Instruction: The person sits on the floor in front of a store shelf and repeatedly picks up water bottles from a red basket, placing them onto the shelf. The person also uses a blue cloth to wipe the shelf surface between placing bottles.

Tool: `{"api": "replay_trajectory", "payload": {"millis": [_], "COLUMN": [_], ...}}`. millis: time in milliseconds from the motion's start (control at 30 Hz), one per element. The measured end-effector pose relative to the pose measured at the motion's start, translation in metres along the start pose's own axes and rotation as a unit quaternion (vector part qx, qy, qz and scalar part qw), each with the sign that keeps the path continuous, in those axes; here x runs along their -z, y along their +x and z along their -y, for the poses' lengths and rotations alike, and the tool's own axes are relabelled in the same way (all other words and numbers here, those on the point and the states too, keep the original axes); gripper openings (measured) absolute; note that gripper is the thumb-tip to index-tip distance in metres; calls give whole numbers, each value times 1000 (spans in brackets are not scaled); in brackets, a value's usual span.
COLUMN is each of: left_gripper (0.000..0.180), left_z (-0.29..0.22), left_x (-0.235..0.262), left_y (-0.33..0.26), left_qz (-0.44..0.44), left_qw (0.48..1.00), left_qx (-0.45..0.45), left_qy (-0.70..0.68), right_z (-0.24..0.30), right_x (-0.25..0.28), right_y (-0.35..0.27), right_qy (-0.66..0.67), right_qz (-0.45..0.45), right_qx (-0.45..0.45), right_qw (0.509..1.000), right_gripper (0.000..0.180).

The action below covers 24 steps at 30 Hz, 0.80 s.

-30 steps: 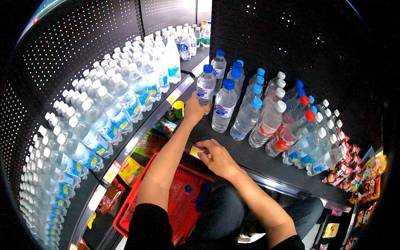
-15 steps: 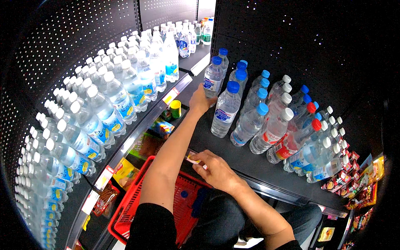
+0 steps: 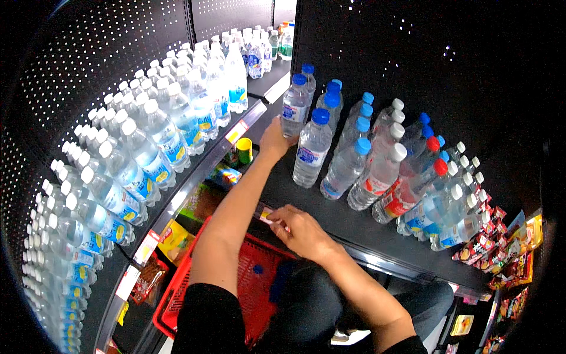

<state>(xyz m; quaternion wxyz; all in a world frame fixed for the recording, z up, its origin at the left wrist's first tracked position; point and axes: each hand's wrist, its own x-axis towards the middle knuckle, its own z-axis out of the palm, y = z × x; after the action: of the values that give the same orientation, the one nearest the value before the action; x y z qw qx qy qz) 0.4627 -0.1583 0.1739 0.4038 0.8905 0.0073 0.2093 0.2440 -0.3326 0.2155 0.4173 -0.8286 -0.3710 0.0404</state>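
Observation:
My left hand (image 3: 276, 140) reaches forward with its fingers round the lower part of a clear water bottle (image 3: 293, 112). That bottle has a dark blue cap and stands upright at the left end of the bottle rows. Beside it on the right, nearer to me, is a matching water bottle (image 3: 312, 150). Closer in, my right hand (image 3: 302, 231) has its fingers curled at the front edge of the black shelf (image 3: 289, 200). They pinch at a small white and yellow price tag (image 3: 267, 214); its right end is hidden under the fingers.
Bottles with light blue caps (image 3: 346, 168), white caps (image 3: 377, 177) and red caps (image 3: 410, 192) stand to the right. White-capped bottles (image 3: 138, 177) pack the left shelf. A red basket (image 3: 253, 283) sits below my arms. Snack packets (image 3: 522, 242) lie far right.
The whole view has shifted slightly, so the shelf and bottles sit a little further left and up. Both hands keep their places against the bottle and the shelf edge.

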Motion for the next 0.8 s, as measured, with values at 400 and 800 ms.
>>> {"api": "replay_trajectory", "payload": {"millis": [400, 800], "left_gripper": [18, 56], "left_z": [24, 92], "left_x": [111, -6], "left_y": [-226, -429], "left_qz": [-146, 30], "left_qw": [980, 988], "left_qx": [4, 143], "left_qy": [-134, -52], "right_z": [-1, -5], "right_x": [1, 4], "right_y": [3, -2], "right_qy": [2, -46], "right_qz": [-18, 19], "right_qx": [-24, -25], "right_qw": [1000, 998], "right_gripper": [18, 20]}}
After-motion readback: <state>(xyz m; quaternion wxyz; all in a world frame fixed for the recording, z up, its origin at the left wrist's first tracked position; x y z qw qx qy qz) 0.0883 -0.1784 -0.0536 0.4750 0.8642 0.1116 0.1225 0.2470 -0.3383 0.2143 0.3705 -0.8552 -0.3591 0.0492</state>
